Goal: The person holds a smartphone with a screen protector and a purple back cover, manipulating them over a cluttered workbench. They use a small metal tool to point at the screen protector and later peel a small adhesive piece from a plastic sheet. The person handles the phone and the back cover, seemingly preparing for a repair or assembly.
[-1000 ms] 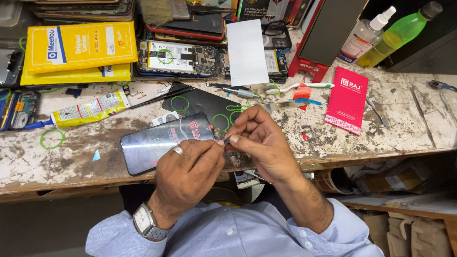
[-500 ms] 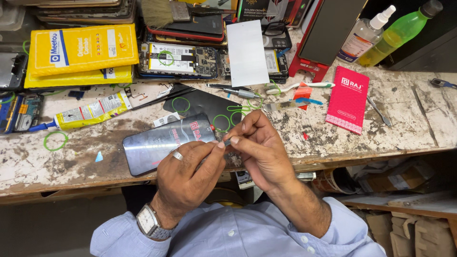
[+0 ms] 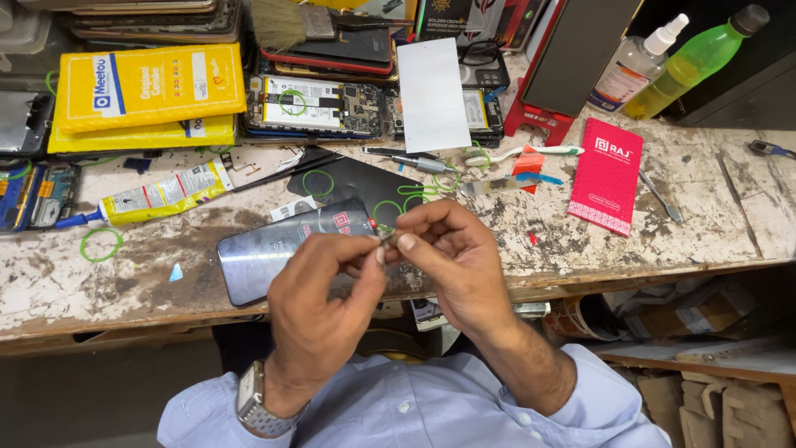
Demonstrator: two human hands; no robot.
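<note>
A: Hands lifted slightly off the bench since 1 second ago, fingertips drawn closer together; phone unmoved.

B: Grip now?

A: Left hand (image 3: 319, 307) closed, thumb and forefinger pinched on a small metallic part (image 3: 387, 239). Right hand (image 3: 452, 257) likewise curled, fingertips meeting the same part from the opposite side. Too small to identify further.

B: Position of the part?

A: Held in mid-air between the 2 hands, just above the near right corner of the dark smartphone (image 3: 286, 249).

B: Lie of the phone?

A: Face up on the worn workbench (image 3: 688, 216), long axis running left to right with a slight tilt, directly ahead of and below the fingertips. Left hand nearer, overlapping its near edge; right hand just past its right end.

B: Surroundings?

A: Green rubber bands (image 3: 396, 203) near the fingers, glue tube (image 3: 162, 195) to the left, yellow boxes (image 3: 145, 91) behind it, opened phone (image 3: 319, 104) at rear, red card (image 3: 605, 174) to the right, green bottle (image 3: 692, 62) beyond. Wristwatch (image 3: 253, 402) on the left wrist.
</note>
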